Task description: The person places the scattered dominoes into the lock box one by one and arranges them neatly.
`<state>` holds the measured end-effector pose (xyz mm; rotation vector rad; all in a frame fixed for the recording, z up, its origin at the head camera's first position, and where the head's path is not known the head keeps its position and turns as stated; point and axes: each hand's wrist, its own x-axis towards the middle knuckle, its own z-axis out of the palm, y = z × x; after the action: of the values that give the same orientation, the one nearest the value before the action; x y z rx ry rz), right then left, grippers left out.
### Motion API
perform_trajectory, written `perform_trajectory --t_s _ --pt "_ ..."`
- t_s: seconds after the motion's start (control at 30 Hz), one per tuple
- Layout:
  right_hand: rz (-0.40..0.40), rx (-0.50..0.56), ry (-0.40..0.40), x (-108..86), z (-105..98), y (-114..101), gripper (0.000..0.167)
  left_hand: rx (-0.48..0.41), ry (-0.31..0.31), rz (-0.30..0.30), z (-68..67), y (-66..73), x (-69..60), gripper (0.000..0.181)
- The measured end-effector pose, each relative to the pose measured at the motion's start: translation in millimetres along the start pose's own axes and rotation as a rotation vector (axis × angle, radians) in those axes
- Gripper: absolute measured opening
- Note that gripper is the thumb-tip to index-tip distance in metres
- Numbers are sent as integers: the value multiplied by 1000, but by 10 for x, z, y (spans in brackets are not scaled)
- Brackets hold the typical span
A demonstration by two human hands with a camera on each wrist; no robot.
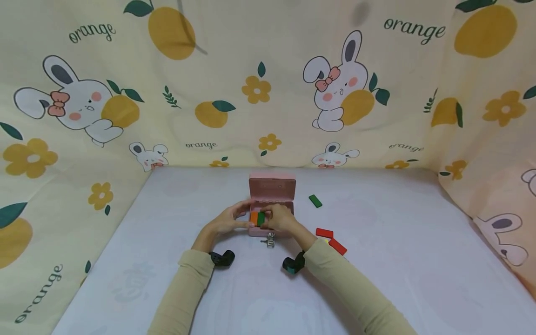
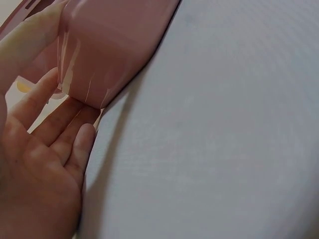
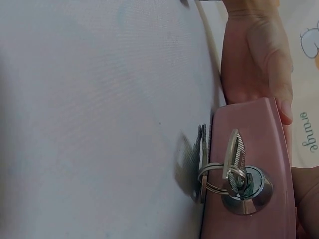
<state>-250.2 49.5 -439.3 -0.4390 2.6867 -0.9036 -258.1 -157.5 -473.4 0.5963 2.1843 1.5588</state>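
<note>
A pink lockable metal box (image 1: 272, 190) stands on the table with its lid raised. My left hand (image 1: 228, 220) holds the box's left end, thumb at the front corner and fingers round towards the back; the left wrist view shows this hand (image 2: 42, 159) close up against the box wall (image 2: 112, 47). Inside the box, an orange block (image 1: 253, 218) lies beside a green block (image 1: 261, 219). My right hand (image 1: 279, 217) reaches into the box, and its fingertips pinch the green block. Keys on a ring (image 3: 233, 162) hang from the lock (image 3: 256, 189) on the box front.
Right of the box, another green block (image 1: 315, 201) lies on the white-covered table (image 1: 398, 260). Nearer my right forearm are two red blocks (image 1: 324, 233) and a bit of yellow, partly hidden. A printed cloth (image 1: 284, 139) hangs behind and along the sides.
</note>
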Motion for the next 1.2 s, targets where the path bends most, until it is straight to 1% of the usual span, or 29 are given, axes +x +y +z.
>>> perform_trajectory --t_s 0.1,0.2,0.3,0.43,0.6,0.73,0.83,0.97,1.2 --pt "-5 33 3 -14 -3 5 51 7 1 7 2 8 -6 75" --pt "-30 77 16 -22 -8 12 51 20 5 -2 3 10 -14 76" --pt "-57 116 35 -32 -14 22 47 27 13 -12 4 13 -18 77" --pt "-67 175 41 -71 -34 33 42 25 19 -20 5 10 -8 77" --pt "-89 221 50 -156 -100 25 38 39 12 -31 9 12 7 77" --pt "-93 255 63 -198 -162 24 34 29 11 -38 6 18 4 76" --pt "-93 267 67 -212 -202 33 32 5 14 -51 4 28 -6 77" --pt "-105 268 65 -232 -237 73 30 -3 14 -63 17 34 -9 77" --pt "-123 262 55 -303 -310 122 29 2 27 -77 29 27 7 76"
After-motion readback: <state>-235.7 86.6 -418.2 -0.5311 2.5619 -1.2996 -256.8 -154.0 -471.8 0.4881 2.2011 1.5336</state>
